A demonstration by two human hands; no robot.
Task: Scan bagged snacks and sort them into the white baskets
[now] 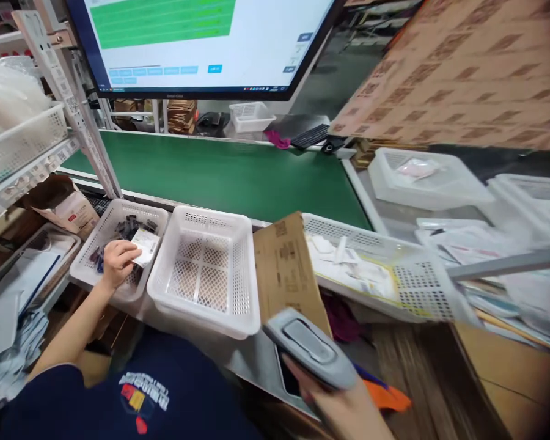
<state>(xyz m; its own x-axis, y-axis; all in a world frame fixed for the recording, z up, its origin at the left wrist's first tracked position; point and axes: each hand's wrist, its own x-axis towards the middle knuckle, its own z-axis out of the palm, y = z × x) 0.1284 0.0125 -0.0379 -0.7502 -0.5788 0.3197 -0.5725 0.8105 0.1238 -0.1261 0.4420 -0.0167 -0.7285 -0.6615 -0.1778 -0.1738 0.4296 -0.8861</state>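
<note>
My left hand is closed on a small white label-bearing packet, pinched at its left edge. It is over a white plastic basket that holds several small dark items. In my right hand, low on the right, is a grey barcode scanner, its head pointing up and left; the hand is slightly blurred. Between the two hands stands a second white basket with a lattice floor and nothing in it. A brown cardboard piece leans beside that basket, just beyond the scanner.
A monitor hangs above a green conveyor belt. To the right, a long white basket contains white papers. A keyboard lies beyond the belt. A metal shelf post rises at left. An orange object is by my right hand.
</note>
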